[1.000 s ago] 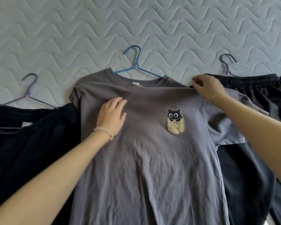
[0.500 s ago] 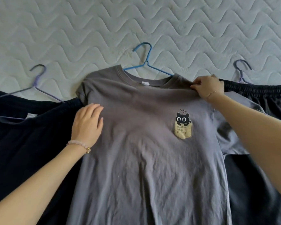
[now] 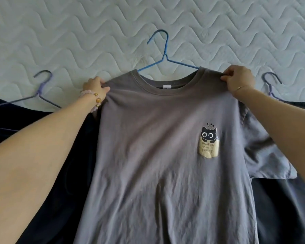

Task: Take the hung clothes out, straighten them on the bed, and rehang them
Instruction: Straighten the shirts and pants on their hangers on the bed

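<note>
Head view: left hand (image 3: pixel 95 87), right hand (image 3: pixel 239 81) pinch t-shirt (image 3: pixel 165 155) shoulders.

Hangers, three: one blue hanger (image 3: pixel 164 59), one left purple hanger (image 3: pixel 42 88), one right purple hanger (image 3: pixel 271 85).
Garments, three in view: one grey T-shirt (image 3: pixel 157 173), one left dark garment (image 3: pixel 51 208), one right dark garment (image 3: pixel 280 208).
Cat print (image 3: pixel 209 140): one.
Hands, two: left hand (image 3: pixel 95 87), right hand (image 3: pixel 239 81).
Bracelets, two: one bead bracelet (image 3: pixel 93 101), one thin gold bracelet (image 3: pixel 239 88).
Bed (image 3: pixel 95 32): one.
</note>
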### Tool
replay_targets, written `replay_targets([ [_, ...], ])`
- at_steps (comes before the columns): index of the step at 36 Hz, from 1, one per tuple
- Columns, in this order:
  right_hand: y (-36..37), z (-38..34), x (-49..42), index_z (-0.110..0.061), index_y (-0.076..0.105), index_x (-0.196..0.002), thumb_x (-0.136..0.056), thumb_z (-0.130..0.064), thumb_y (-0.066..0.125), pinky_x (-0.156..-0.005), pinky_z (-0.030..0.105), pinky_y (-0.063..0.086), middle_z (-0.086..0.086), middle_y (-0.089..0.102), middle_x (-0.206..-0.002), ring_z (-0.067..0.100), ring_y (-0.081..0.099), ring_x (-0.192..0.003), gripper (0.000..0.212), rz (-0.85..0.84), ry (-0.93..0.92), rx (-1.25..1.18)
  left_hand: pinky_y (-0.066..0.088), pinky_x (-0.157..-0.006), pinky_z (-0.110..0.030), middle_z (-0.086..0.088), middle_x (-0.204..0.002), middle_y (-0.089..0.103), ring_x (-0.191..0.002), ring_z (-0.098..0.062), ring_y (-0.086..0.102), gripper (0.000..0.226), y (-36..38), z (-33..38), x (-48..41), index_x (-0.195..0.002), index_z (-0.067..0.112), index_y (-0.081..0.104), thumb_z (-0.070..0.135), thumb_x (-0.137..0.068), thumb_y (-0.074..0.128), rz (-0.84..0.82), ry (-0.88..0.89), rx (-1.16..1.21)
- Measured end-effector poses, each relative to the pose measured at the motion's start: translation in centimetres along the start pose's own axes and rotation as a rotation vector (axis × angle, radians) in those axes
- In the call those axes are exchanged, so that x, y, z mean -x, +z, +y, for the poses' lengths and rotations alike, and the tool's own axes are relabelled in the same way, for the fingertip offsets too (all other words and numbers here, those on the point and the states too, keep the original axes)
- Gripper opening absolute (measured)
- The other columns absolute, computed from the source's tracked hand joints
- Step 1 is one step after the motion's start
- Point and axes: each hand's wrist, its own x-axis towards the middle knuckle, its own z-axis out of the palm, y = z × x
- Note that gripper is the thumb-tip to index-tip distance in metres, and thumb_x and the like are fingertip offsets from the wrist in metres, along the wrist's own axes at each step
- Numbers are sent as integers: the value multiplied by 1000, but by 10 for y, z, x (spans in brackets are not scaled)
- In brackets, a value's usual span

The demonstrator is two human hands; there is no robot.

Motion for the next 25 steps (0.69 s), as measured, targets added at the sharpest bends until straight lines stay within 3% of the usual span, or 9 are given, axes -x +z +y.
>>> replay_targets([
  [5,3,6,-9,-8,69,-109,-90,-14,61,-90,38,45,20,66,-117,37,57,-112,21,23,-1,-8,42,-90,-32,-20,-116,63,-108,-32,58,27,0,14,-5,-113,3,62,15,-89,58,91,69,153],
  [9,5,2,-21,-8,70,-111,-90,-16,62,-91,36,45,18,65,-119,35,56,-114,24,48,-14,6,43,-88,-28,-16,-116,64,-108,-30,58,26,-8,29,-17,-111,5,63,15,-87,61,196,43,226],
  [13,19,5,-31,-15,72,-113,-89,-24,65,-99,40,42,17,55,-130,36,47,-124,26,67,25,131,43,-94,-28,-12,-118,65,-110,-26,59,28,3,27,-25,-111,10,65,19,-85,64,150,-25,206],
  [18,35,17,-35,-19,70,-109,-88,-25,67,-89,36,45,17,66,-119,37,59,-112,23,-61,68,140,43,-92,-28,-12,-116,65,-108,-27,60,26,10,23,-33,-109,8,64,17,-85,65,120,-36,202],
  [23,30,13,-42,-19,69,-111,-87,-26,67,-95,35,42,17,66,-120,36,57,-116,26,-104,64,182,41,-68,-7,-1,-86,66,-88,-12,51,31,0,27,-44,-109,5,65,10,-79,71,27,-76,267],
  [25,32,12,-42,-17,68,-113,-89,-23,64,-95,35,42,19,65,-121,36,56,-117,25,-89,49,197,42,-80,-15,-10,-100,68,-87,-12,51,26,1,27,-44,-103,8,66,9,-78,71,42,-87,268],
])
